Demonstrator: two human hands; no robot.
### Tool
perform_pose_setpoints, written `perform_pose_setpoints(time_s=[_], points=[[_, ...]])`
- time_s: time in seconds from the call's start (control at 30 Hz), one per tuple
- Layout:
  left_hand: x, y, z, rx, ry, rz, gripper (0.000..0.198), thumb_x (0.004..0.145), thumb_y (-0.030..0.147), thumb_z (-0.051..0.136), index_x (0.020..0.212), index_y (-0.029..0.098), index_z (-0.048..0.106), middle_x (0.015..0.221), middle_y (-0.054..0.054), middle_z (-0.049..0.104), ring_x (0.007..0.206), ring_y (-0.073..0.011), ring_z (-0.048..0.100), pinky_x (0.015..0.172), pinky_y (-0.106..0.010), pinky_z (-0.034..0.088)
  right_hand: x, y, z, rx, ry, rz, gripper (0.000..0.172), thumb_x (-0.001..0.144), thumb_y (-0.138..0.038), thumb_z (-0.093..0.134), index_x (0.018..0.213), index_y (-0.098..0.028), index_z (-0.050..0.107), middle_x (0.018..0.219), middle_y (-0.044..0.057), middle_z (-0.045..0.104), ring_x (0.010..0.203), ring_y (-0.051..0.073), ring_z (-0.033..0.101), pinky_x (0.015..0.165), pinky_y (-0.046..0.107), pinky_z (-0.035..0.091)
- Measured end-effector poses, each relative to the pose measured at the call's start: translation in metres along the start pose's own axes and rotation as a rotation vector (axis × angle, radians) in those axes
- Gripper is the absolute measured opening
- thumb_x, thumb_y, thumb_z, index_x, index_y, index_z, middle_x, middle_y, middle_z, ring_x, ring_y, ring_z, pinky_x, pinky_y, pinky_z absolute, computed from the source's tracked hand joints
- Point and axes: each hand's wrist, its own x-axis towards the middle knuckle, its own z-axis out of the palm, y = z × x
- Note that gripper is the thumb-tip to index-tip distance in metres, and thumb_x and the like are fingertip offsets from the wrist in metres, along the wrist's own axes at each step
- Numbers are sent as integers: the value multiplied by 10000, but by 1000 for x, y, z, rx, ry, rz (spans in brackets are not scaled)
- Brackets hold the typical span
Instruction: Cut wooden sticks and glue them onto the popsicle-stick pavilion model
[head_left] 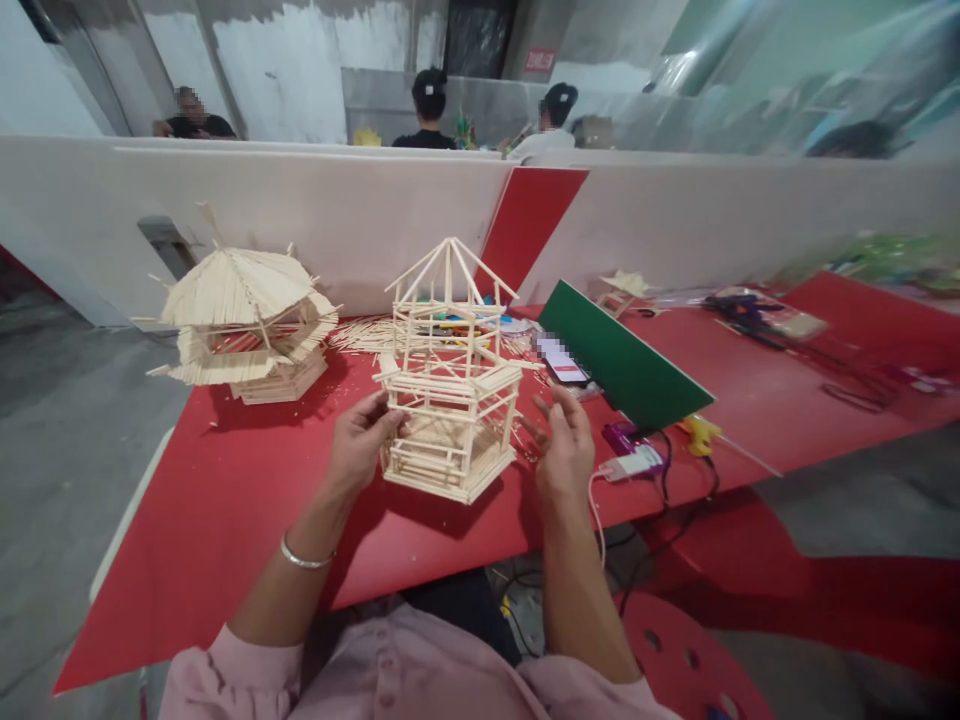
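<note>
A wooden-stick pavilion model [452,385] with an open, many-sided frame and a bare pointed roof frame is in front of me, slightly tilted. My left hand [365,432] pinches its left side between thumb and fingers. Beside its right side is my right hand [562,440], fingers apart and holding nothing; a small gap shows between it and the frame. To the left, on the red table [300,520], stands a second pavilion model [244,315] with its roof covered in flat sticks.
Loose sticks [365,335] lie behind the models. To the right are a green board [622,355], a phone [562,358], a purple-and-white device [634,460] with cables and a yellow glue gun [701,435]. A white partition [300,220] rises behind; several people sit beyond it.
</note>
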Motion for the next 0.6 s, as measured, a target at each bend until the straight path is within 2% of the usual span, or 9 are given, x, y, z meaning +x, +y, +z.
perform_pose_setpoints(time_s=[0.07, 0.1, 0.13, 0.2, 0.27, 0.37, 0.53, 0.6], points=[[-3, 1, 0, -14, -6, 22, 310, 616, 304, 887, 855, 161, 751, 657, -17, 706, 530, -121, 618, 523, -230, 498, -2, 16, -9, 109, 145, 90, 384, 766, -349, 690, 1144, -288, 674, 1237, 20, 686, 1135, 185, 667, 898, 334, 568], [-4, 1, 0, -18, -11, 37, 295, 620, 306, 887, 839, 161, 752, 658, -17, 706, 526, -117, 614, 516, -225, 494, -5, 25, -12, 168, 132, 189, 350, 729, -313, 694, 1077, -271, 686, 1162, 16, 708, 1087, 183, 686, 896, 340, 574], [-5, 1, 0, -22, -15, 54, 282, 625, 314, 887, 821, 163, 752, 658, -18, 706, 522, -114, 609, 510, -221, 491, -11, 33, -13, 227, 51, 319, 312, 710, -301, 695, 1019, -257, 696, 1085, 20, 729, 1046, 195, 700, 899, 362, 580], [-7, 0, 1, -34, -22, 84, 276, 630, 342, 892, 790, 166, 752, 649, -15, 699, 511, -109, 597, 497, -215, 486, -27, 46, -10, 347, -230, 575, 255, 746, -364, 690, 970, -246, 717, 995, 41, 760, 1024, 241, 711, 928, 436, 579], [-7, -1, 1, -27, -31, 104, 289, 629, 372, 898, 768, 168, 749, 638, -13, 694, 503, -107, 589, 490, -212, 488, -43, 51, -2, 448, -471, 690, 297, 815, -483, 653, 994, -262, 736, 1012, 47, 781, 1069, 272, 703, 972, 490, 557], [-7, -3, -3, 40, -56, 147, 290, 639, 391, 900, 747, 170, 747, 646, -17, 700, 523, -118, 606, 510, -221, 516, -55, 46, 10, 453, -592, 632, 381, 834, -605, 625, 1004, -291, 757, 1028, 38, 794, 1070, 284, 708, 974, 513, 552], [-6, 0, -11, 157, -61, 220, 268, 643, 376, 900, 748, 179, 751, 669, -20, 709, 575, -149, 646, 551, -251, 559, -54, 37, 18, 325, -622, 526, 552, 799, -752, 577, 961, -266, 784, 1019, 79, 797, 990, 317, 730, 905, 541, 573], [-5, 1, -10, 195, -18, 248, 270, 644, 375, 898, 781, 185, 762, 751, -31, 735, 668, -163, 672, 618, -261, 581, -54, 40, 18, 255, -585, 389, 548, 817, -755, 549, 945, -277, 785, 994, 74, 799, 962, 306, 734, 882, 522, 583]])
